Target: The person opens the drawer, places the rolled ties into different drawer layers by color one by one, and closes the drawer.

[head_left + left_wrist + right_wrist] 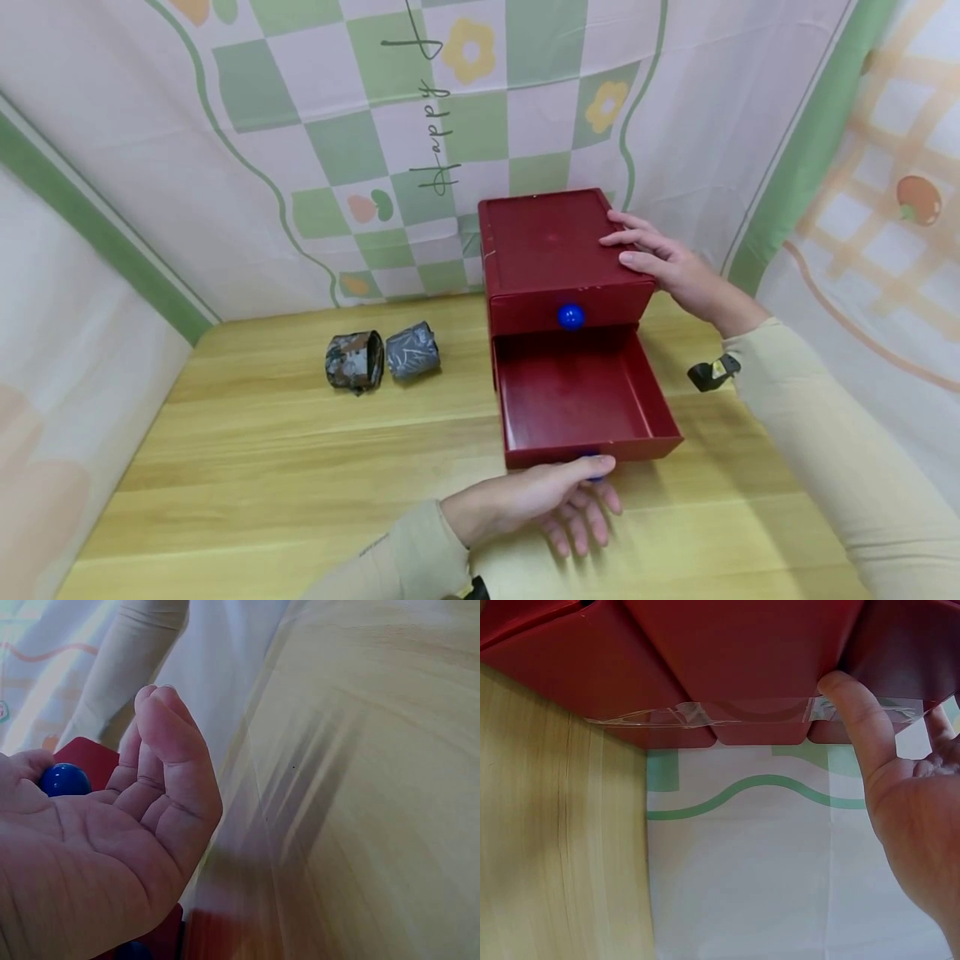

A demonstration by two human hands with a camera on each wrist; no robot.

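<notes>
We are hanging our left hand (551,500) with its fingers loosely curved, the thumb lying over the lower blue knob (595,478), while our right hand (675,267) is resting with spread fingers on the right edge of the red cabinet (551,242). The cabinet is standing on the wooden table (262,467) with its lower drawer (573,400) sitting pulled out. Farther left, a camouflage roll (348,360) and a grey roll (412,352) are lying side by side before the checked curtain (341,146).
</notes>
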